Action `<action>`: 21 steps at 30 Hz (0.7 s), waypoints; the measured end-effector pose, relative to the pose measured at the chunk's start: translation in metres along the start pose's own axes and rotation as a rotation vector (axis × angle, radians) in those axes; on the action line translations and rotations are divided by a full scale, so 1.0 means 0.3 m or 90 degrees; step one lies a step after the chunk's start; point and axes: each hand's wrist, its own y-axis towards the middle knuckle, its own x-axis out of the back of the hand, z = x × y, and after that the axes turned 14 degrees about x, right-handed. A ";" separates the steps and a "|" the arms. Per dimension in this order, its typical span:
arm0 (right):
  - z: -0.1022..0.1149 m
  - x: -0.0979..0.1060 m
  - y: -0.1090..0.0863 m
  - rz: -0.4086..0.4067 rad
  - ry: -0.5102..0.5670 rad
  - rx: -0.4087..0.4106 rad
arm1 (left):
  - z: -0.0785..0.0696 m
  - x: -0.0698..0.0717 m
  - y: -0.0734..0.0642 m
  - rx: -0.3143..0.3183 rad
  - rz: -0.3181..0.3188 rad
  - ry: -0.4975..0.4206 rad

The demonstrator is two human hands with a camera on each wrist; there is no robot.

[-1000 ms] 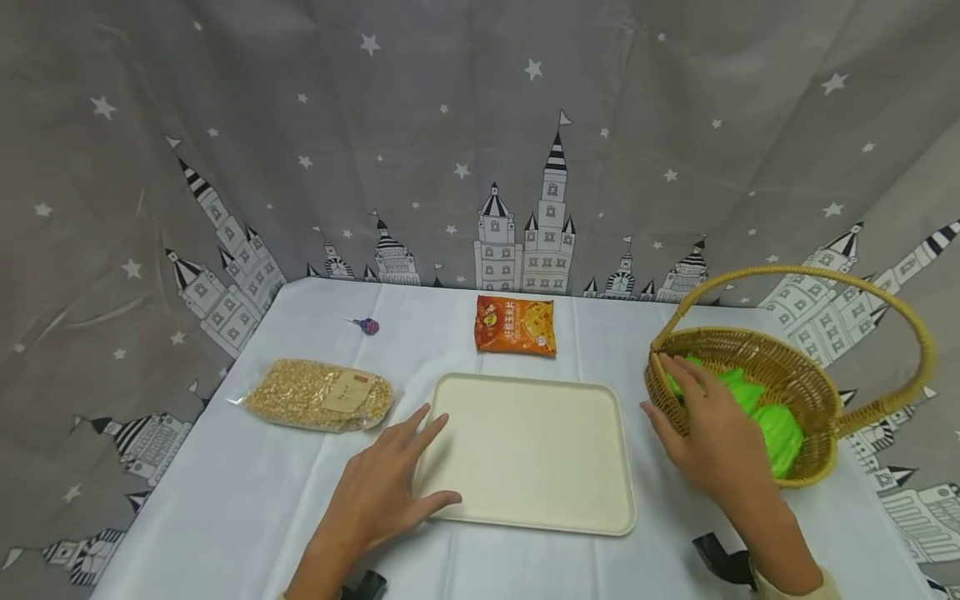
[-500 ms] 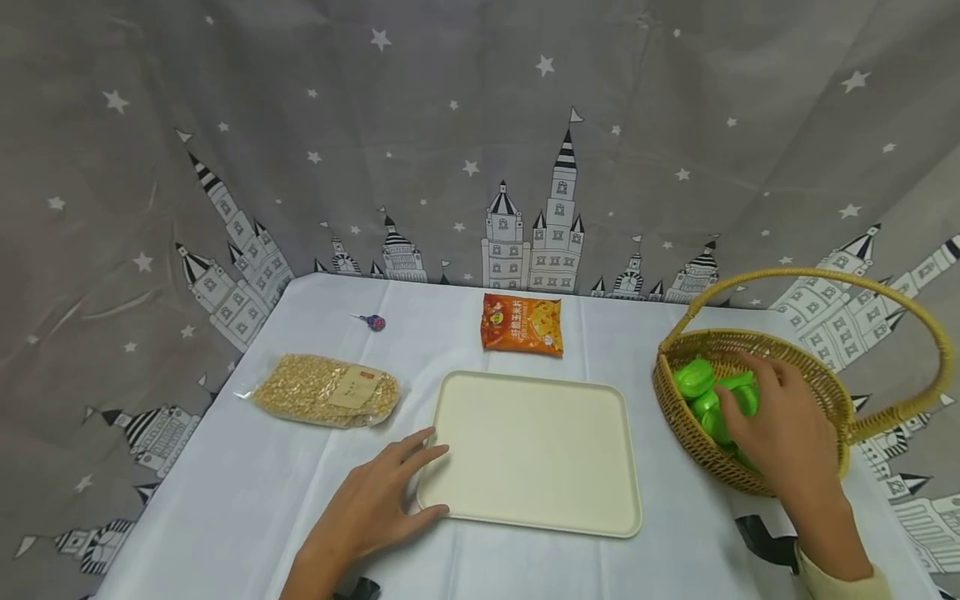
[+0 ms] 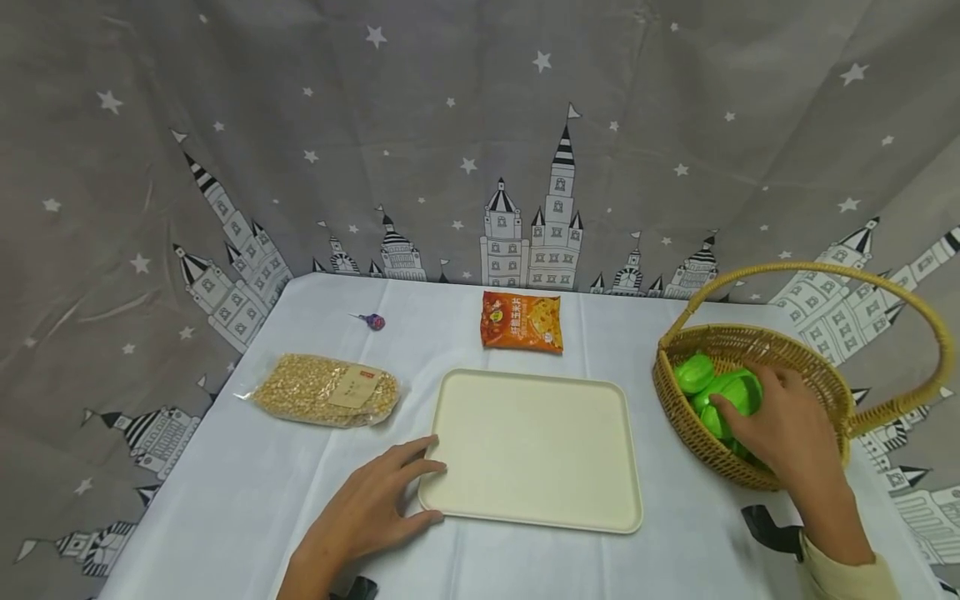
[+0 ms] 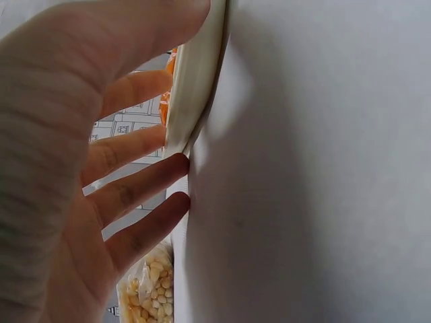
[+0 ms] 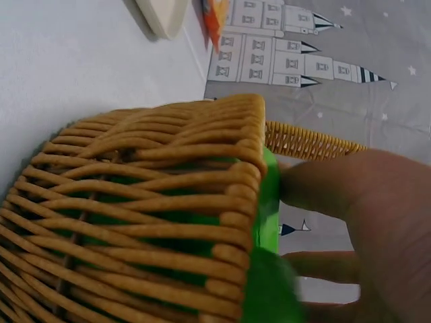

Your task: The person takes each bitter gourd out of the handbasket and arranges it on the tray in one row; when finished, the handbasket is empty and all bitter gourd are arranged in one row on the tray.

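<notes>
My right hand (image 3: pixel 791 425) reaches into the wicker basket (image 3: pixel 675 417) at the right. Its thumb and fingers pinch a glossy bright-green, pepper-like piece (image 3: pixel 738 390). In the right wrist view the thumb meets the green piece (image 5: pixel 269 202) just over the woven rim, and its lower part is hidden by the wicker. Another green piece (image 3: pixel 694 373) lies against the basket's left side. My left hand (image 3: pixel 375 504) is at the left edge of the cream tray (image 3: pixel 532 450), fingers spread and loosely bent. In the left wrist view its fingertips lie along the tray's side (image 4: pixel 199 74).
A clear bag of corn kernels (image 3: pixel 315 390) lies left of the tray. Behind it is a small lollipop (image 3: pixel 372 321). An orange snack packet (image 3: pixel 521 322) lies beyond the tray. The basket's tall handle (image 3: pixel 817 267) arches over its opening. A grey printed curtain (image 3: pixel 420 100) stands behind the table.
My right hand has moved from the basket's left rim further right and in, and has taken hold of a green piece, which has turned. My left hand has drawn slightly back toward the tray's lower left corner.
</notes>
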 end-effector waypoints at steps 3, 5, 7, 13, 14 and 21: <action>-0.011 0.005 0.003 0.030 -0.018 0.003 | 0.004 -0.004 -0.001 -0.005 -0.007 -0.004; -0.018 0.008 0.002 0.053 -0.022 0.000 | 0.006 -0.006 -0.001 -0.008 -0.010 -0.005; -0.021 0.009 0.002 0.073 -0.022 -0.005 | 0.009 -0.006 -0.002 -0.004 -0.006 -0.011; -0.009 0.003 0.004 0.081 -0.001 -0.003 | 0.013 -0.005 -0.006 0.024 0.020 -0.035; -0.004 0.001 0.004 0.076 0.005 -0.002 | 0.013 -0.004 -0.007 0.030 0.024 -0.037; 0.028 -0.022 0.006 0.036 0.036 0.027 | 0.014 0.001 -0.006 0.063 0.045 -0.034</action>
